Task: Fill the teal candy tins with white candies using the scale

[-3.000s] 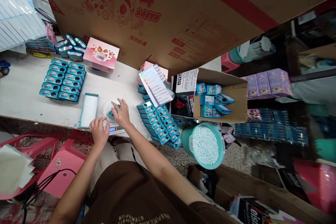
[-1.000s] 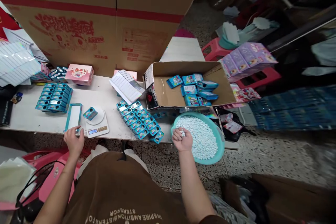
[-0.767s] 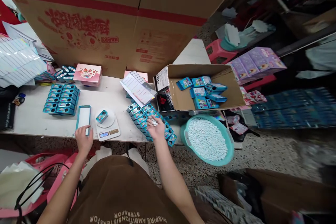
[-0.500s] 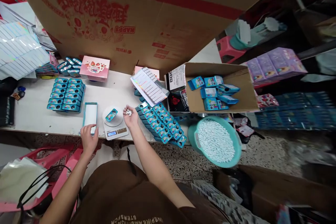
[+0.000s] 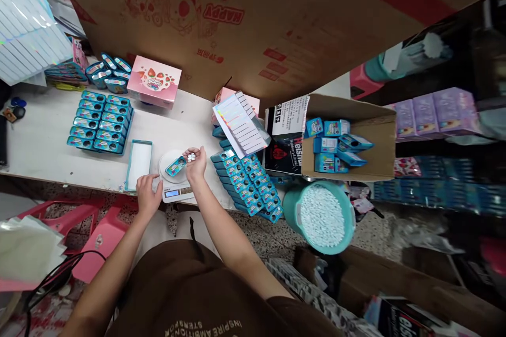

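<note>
— Mid-frame on the white table [image 5: 200,118], what's logged?
— One digital kitchen scale [image 5: 177,193], with a blue tin [image 5: 176,166] lying tilted across its round plate.
— Right hand [image 5: 195,164]?
— Fingers curled narrow into a cup, holding white pellets [image 5: 191,157] just over the scale.
— Left hand [image 5: 147,196]?
— Fingers spread, holding nothing, just beside the scale and near a teal-rimmed tray [image 5: 139,165].
— Other stock?
— Rows of blue tins [image 5: 245,184] on both sides; a teal basin [image 5: 318,217] of the same pellets, lower right.
</note>
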A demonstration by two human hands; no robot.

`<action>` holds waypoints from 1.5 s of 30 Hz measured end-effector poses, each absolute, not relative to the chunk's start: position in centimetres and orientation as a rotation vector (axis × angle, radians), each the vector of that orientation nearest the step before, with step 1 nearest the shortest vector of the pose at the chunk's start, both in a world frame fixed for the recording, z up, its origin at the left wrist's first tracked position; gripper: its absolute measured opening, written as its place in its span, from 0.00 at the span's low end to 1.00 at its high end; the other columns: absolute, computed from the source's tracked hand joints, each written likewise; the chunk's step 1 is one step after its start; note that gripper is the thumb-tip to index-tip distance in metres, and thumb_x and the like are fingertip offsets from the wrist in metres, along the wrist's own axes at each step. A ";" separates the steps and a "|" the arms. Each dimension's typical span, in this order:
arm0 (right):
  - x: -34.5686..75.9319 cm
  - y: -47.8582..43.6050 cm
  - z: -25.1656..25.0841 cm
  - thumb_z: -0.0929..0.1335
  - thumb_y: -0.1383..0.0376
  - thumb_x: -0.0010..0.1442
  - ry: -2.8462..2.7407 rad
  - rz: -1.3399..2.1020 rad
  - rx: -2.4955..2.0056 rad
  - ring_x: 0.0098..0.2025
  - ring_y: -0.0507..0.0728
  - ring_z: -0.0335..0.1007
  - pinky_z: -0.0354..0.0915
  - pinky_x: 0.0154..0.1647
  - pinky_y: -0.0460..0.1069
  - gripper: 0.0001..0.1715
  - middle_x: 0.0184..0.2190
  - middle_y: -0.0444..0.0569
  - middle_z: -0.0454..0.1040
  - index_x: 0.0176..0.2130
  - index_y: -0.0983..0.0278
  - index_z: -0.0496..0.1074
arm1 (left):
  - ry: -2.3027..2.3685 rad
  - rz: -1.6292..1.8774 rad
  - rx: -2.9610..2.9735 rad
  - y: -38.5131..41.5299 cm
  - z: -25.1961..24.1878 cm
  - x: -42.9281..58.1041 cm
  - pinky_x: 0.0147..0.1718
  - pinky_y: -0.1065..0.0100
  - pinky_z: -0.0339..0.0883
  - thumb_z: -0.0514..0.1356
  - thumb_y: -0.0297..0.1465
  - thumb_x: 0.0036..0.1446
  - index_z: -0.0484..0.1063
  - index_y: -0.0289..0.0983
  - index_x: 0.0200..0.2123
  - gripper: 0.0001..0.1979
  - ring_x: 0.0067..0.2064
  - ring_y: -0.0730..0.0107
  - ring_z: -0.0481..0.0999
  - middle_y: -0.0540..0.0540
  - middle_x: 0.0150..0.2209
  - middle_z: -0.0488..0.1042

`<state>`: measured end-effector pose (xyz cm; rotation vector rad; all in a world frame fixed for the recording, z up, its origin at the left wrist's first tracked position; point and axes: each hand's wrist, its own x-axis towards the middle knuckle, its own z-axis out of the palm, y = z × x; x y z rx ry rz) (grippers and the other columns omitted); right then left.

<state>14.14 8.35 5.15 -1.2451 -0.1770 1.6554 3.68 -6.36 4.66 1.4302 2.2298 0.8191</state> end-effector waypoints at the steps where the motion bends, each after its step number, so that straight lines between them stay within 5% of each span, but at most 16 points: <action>1: 13.9 8.3 5.2 0.57 0.55 0.61 -0.197 1.636 -1.258 0.22 0.49 0.67 0.65 0.27 0.45 0.24 0.17 0.43 0.67 0.22 0.64 0.66 | 2.224 0.819 1.426 -6.2 4.5 3.7 0.47 0.57 0.58 0.54 0.35 0.57 0.68 0.39 0.41 0.11 0.45 0.59 0.66 0.44 0.40 0.72; 19: 12.5 8.0 5.3 0.55 0.48 0.61 -0.424 1.482 -1.333 0.23 0.52 0.71 0.64 0.31 0.47 0.32 0.15 0.44 0.68 0.19 0.64 0.66 | 2.184 0.835 1.423 -5.6 4.2 3.7 0.49 0.59 0.57 0.53 0.35 0.57 0.69 0.38 0.41 0.11 0.46 0.59 0.65 0.43 0.39 0.72; 45: 21.4 5.7 5.6 0.58 0.50 0.60 -0.493 1.209 -1.434 0.23 0.50 0.67 0.65 0.30 0.46 0.25 0.19 0.43 0.69 0.22 0.64 0.67 | 2.237 0.853 1.604 -1.5 6.0 2.9 0.54 0.55 0.51 0.52 0.36 0.58 0.69 0.37 0.47 0.16 0.51 0.56 0.60 0.39 0.46 0.68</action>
